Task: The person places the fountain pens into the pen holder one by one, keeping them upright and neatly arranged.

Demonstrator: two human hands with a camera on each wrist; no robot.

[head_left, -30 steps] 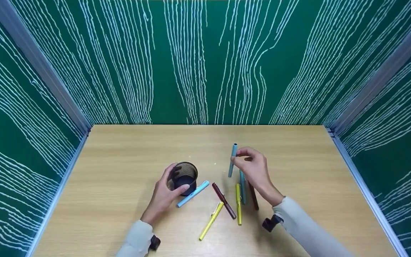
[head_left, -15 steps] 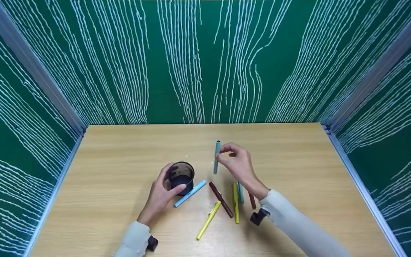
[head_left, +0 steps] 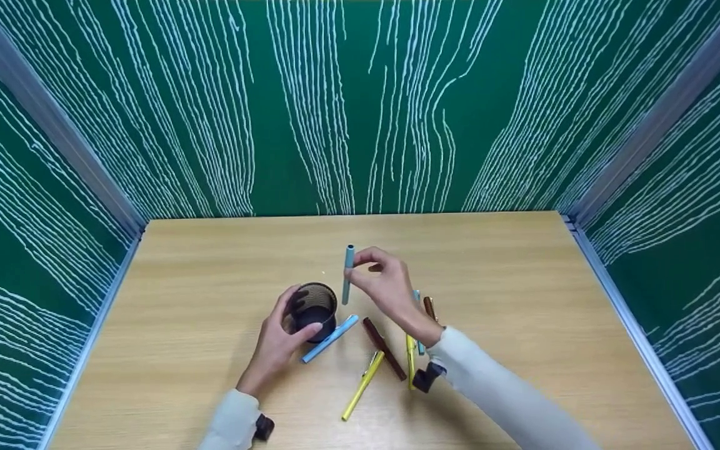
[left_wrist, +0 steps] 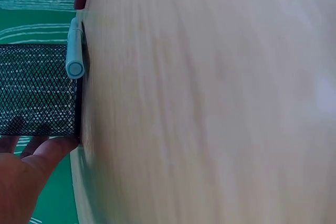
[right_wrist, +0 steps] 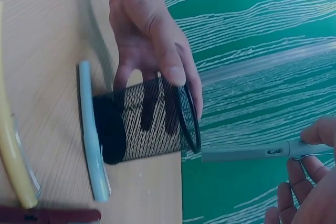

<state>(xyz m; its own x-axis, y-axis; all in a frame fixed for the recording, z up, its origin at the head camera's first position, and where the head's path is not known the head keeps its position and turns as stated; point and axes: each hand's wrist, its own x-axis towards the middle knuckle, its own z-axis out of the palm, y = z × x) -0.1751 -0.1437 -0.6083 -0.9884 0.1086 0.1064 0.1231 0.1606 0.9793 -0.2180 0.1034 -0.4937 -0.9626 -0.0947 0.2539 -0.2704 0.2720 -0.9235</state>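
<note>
Near the rim of the mesh cup [head_left: 317,314], a teal pen [head_left: 346,291] hangs near-upright, pinched by the right hand [head_left: 388,284]; left hand [head_left: 275,340] grips the cup's side; pen judged light, stiff, slightly slippery — mid-barrel hold advised; cup judged light, stiff — hold round the wall.

Even light, soft shadows on the tabletop [head_left: 210,269]

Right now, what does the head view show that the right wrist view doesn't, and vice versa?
Head view only: the right sleeve, a second yellow pen, another blue pen and a second dark red pen.

Right wrist view only: a small slot in the held teal pen.

Both: the left hand gripping the mesh cup, the right hand pinching that pen, a light blue pen, a yellow pen and a dark red pen.
</note>
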